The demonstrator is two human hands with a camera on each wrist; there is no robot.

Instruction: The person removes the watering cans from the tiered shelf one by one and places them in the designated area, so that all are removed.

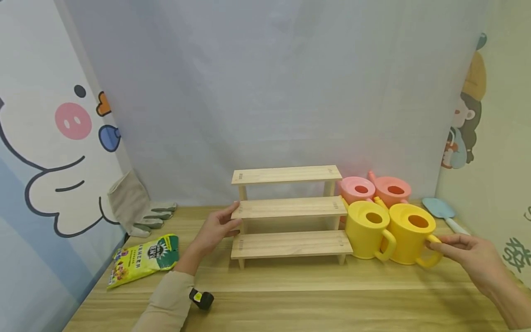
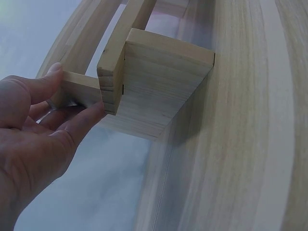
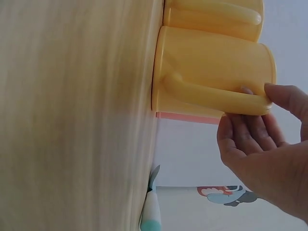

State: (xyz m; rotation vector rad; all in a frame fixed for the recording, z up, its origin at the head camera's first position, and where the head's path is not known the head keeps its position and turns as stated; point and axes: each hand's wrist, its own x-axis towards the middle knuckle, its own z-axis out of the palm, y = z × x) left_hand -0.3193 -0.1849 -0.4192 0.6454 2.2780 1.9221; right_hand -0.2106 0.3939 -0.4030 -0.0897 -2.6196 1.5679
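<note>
A three-tier wooden plant stand (image 1: 290,207) stands on the wooden table, its steps rising toward the back curtain. At its left end my left hand (image 1: 216,227) pinches the middle shelf, and the left wrist view has the thumb on top and fingers (image 2: 84,122) underneath. Right of the stand are two yellow watering cans, with two pink ones behind. My right hand (image 1: 473,253) holds the handle of the outer yellow watering can (image 1: 408,235), thumb at the handle's upper end. The inner yellow watering can (image 1: 365,230) stands close beside the stand.
Behind are the pink watering cans, one pink can (image 1: 356,186) partly hidden by the stand. A light-blue trowel (image 1: 440,208) lies at the right wall. On the left are a yellow-green packet (image 1: 143,260) and a grey glove (image 1: 130,200) leaning against the wall.
</note>
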